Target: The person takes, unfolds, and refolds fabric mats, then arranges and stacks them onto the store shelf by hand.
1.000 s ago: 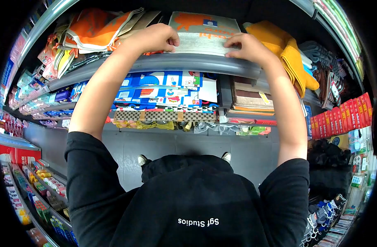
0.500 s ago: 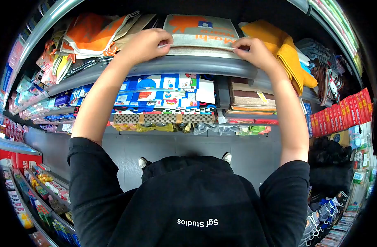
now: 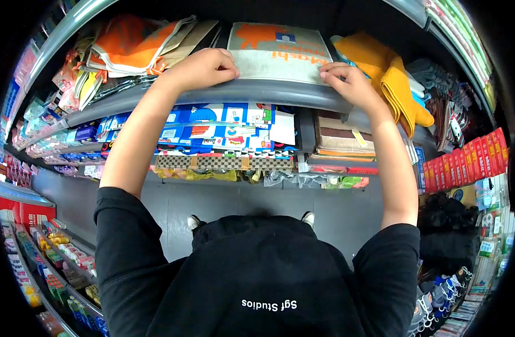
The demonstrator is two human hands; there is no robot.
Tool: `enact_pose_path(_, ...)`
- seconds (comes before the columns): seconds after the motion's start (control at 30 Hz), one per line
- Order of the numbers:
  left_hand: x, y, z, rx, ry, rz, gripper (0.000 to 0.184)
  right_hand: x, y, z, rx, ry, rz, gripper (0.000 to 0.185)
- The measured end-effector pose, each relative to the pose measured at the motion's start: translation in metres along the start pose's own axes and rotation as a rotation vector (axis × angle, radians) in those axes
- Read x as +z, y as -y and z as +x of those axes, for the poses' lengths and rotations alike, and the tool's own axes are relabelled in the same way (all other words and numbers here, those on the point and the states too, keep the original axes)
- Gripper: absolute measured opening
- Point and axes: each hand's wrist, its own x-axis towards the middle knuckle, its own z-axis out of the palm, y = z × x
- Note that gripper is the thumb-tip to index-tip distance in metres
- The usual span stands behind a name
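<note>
A grey printed mat [image 3: 280,64] with an orange pattern and upside-down lettering lies flat near the front of the upper shelf. My left hand [image 3: 210,68] is closed at its front left corner, thumb and fingers pinched on the edge. At the front right corner, my right hand [image 3: 347,81] pinches the edge between thumb and forefinger. Left of the mat are orange and white cloth items [image 3: 128,45]. Folded yellow cloth [image 3: 395,84] hangs over the shelf edge beside my right hand.
The grey shelf edge [image 3: 269,92] runs below my hands. Under it are blue patterned packs [image 3: 212,132] and a stack of brown folded cloths [image 3: 342,135]. Red boxes [image 3: 465,160] stand at the right. Other stocked shelves [image 3: 66,258] are at the lower left, above grey floor [image 3: 173,202].
The mat's front edge was raised between my hands half a second ago, with a brownish layer showing beneath; now it lies down flat. Both hands have lowered slightly toward the shelf edge.
</note>
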Motion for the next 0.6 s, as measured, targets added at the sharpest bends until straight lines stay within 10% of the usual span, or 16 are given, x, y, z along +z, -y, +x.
enact_pose_path(0.47, -0.084, 0.064, -0.116, -0.329, -0.793, -0.058, 0.019, -0.002, 0.044, -0.024, -0.103, -0.108, 0.026, 0.016)
enact_pose_path(0.6, -0.103, 0.096, -0.145, -0.563, -0.974, 0.052, 0.045, 0.008, 0.056, -0.018, -0.208, -0.099, 0.066, 0.012)
